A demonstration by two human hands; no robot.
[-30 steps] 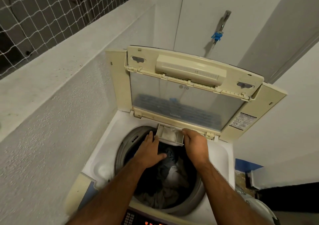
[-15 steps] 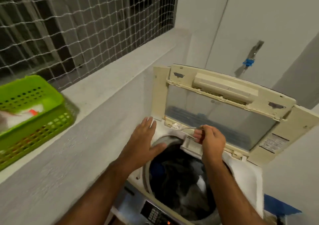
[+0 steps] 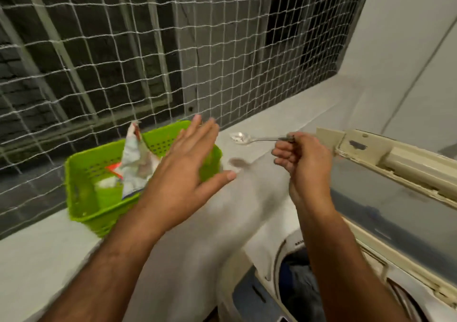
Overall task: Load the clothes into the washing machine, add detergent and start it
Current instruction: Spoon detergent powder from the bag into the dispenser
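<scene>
Two bare hands are raised above a top-loading washing machine (image 3: 252,255) at the lower right. Its lid (image 3: 395,173) stands open, and dark clothes (image 3: 299,284) lie inside the drum. The right hand (image 3: 304,163) pinches the handle of a metal spoon (image 3: 249,138) between thumb and curled fingers; the spoon's bowl points left, with traces of white powder in it, and it hangs above a grey concrete ledge (image 3: 284,114) that runs along the left side. The left hand (image 3: 188,171) is spread flat with fingers straight and thumb out, holding nothing, in front of a green plastic basket (image 3: 81,178). The basket sits on the ledge to the left of the machine and holds a crumpled, opened detergent packet (image 3: 138,166) standing upright in it. Behind the ledge, on the far side, white netting (image 3: 173,50) stretches across a barred window. A plain pale wall (image 3: 415,50) rises at the far right, behind the lid.
</scene>
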